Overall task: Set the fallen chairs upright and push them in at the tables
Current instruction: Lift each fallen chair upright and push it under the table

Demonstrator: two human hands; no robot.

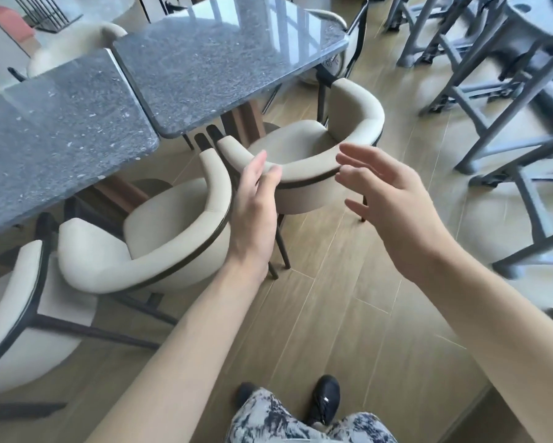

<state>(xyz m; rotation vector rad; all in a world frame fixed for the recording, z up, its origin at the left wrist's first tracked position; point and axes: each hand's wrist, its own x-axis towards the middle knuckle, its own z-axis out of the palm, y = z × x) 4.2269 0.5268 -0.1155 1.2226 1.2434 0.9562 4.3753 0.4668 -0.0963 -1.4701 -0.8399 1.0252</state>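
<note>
Standing upright on all its legs, the cream armchair [304, 155] sat just off the dark stone table [224, 59] corner, angled and not yet tucked under. The left hand [256, 212] lay open against its curved backrest with nothing clasped, while the right hand [393, 199] hovered beside, fingers spread and empty (apart from the rim). Pushing in seemed the step in hand; the next move likely called for both palms on the backrest, steering clear of the neighbouring armchair [160, 238].

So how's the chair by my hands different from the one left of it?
The chair by the hands stands out from its table, turned at an angle; the left chair sits closer in at its own table. The left hand is at the first chair's backrest; nothing touches the second. Both are upright, cream, curved-backed, dark-legged.
</note>
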